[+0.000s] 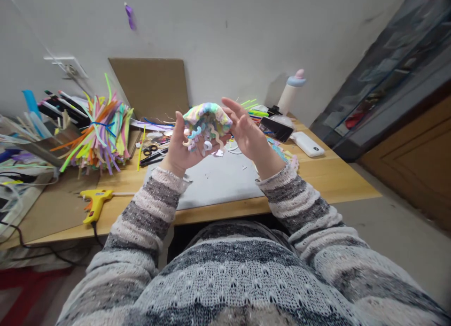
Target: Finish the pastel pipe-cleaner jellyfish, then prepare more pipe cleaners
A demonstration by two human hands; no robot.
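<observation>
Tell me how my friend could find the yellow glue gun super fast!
Find the left side of the wooden table, where a big bundle of colourful strips stands. In front of it, near the edge, lies the glue gun. Unlike those strips, it's pistol-shaped and mostly yellow, with a dark cord.

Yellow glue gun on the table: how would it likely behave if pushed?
The yellow glue gun would probably slide or pivot rather than roll, since it lies on its side. Its black cord, trailing over the table edge, may drag against the push.
</observation>
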